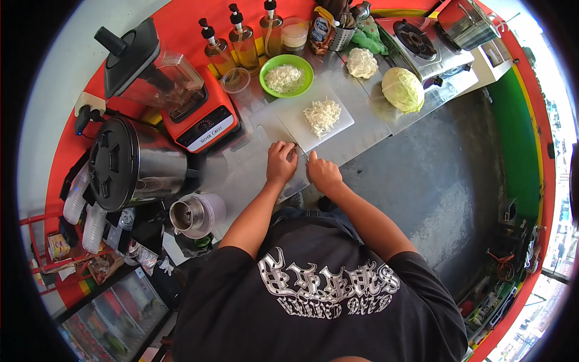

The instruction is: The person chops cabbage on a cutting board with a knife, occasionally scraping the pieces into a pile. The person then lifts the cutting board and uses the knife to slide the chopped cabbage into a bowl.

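Note:
A white cutting board [339, 123] lies on the metal counter with a pile of shredded cabbage [322, 117] on it. My left hand [281, 161] is at the board's near-left corner, fingers curled; what they hold, if anything, is hidden. Close beside it, my right hand [324, 173] is closed around what looks like a knife [305, 153], of which only a thin part shows near the board's edge. Behind the board, a green bowl [263, 77] holds more shredded cabbage. A cabbage head [403, 90] and a pale, lumpy cut vegetable [362, 63] sit to the right.
On the left stand a red blender [202, 114], a large lidded steel pot [142, 163] and a steel-topped container [199, 214]. Several pump bottles [243, 45] and a clear cup [236, 81] line the back. A gas stove [416, 39] with a pot [467, 27] is at the far right.

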Demonstrator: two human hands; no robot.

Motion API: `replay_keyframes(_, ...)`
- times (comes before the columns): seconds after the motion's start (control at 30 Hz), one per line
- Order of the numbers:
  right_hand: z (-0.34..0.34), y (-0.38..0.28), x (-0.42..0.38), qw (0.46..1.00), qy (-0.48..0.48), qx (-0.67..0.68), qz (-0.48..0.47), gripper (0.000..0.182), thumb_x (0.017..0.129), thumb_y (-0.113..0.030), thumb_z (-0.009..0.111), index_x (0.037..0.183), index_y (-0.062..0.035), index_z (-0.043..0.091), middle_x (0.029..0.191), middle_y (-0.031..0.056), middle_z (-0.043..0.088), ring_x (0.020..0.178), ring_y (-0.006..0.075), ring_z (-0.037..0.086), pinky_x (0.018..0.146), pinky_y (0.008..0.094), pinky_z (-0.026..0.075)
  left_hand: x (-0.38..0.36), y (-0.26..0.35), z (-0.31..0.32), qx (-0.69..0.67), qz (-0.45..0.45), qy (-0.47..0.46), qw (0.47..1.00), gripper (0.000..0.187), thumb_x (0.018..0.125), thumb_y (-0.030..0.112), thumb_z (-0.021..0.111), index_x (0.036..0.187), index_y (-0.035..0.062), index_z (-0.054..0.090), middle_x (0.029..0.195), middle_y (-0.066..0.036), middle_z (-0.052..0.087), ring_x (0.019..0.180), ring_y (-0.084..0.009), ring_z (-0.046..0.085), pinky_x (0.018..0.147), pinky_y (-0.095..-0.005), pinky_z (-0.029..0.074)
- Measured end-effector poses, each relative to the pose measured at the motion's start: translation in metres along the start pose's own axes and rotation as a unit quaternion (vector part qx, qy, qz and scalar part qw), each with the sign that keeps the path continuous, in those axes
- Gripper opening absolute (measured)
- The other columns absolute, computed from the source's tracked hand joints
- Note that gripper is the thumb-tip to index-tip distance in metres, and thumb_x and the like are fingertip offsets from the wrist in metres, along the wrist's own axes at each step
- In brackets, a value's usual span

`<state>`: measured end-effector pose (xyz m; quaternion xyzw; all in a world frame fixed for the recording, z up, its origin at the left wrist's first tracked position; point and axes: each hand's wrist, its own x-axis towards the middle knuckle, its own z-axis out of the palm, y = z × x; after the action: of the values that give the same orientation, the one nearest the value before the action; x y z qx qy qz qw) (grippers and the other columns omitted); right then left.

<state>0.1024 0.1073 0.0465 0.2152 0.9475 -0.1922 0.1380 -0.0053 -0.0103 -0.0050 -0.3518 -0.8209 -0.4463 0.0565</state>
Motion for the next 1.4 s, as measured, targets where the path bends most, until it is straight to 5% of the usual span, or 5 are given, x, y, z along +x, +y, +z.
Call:
replay_keyframes(0.2, -0.019, -0.008, 0.000, 0.999, 0.007, -0.040, -0.025, 0.017, 0.096, -0.015, 0.056, 0.104, -0.0024, 0.048, 0.084, 0.0240, 0.072, 0.082, 0.0415, 0.073, 0.071, 0.0503, 0.059, 0.001, 0.004, -0.003, -0.001, 0.003, -0.016, 1.000, 0.016, 0.082, 0.008, 0.068, 0.098, 0.0065, 0.068, 0.092, -0.010, 0.061, 0.093, -0.0330, 0.058, 0.086, -0.0444, 0.046)
replay_keyframes(0.4, 0.003, -0.008, 0.003, 0.999, 0.022, -0.042, 0.003, 0.011, 0.097, -0.013, 0.050, 0.103, -0.0036, 0.051, 0.086, 0.0201, 0.074, 0.080, 0.0364, 0.075, 0.066, 0.0452, 0.060, 0.001, 0.003, -0.002, -0.007, -0.018, -0.014, 1.000, 0.015, 0.084, 0.009, 0.067, 0.098, 0.0045, 0.068, 0.093, -0.011, 0.061, 0.094, -0.0336, 0.058, 0.087, -0.0448, 0.046)
replay_keyframes(1.4, -0.009, -0.015, 0.019, 0.999, 0.006, -0.034, -0.024, 0.016, 0.095, -0.011, 0.050, 0.107, -0.0002, 0.047, 0.086, 0.0236, 0.073, 0.080, 0.0404, 0.073, 0.068, 0.0494, 0.059, 0.002, 0.004, -0.003, -0.023, -0.028, -0.009, 0.999, 0.010, 0.082, 0.009, 0.068, 0.090, 0.0041, 0.065, 0.090, -0.011, 0.060, 0.092, -0.0342, 0.058, 0.084, -0.0443, 0.046)
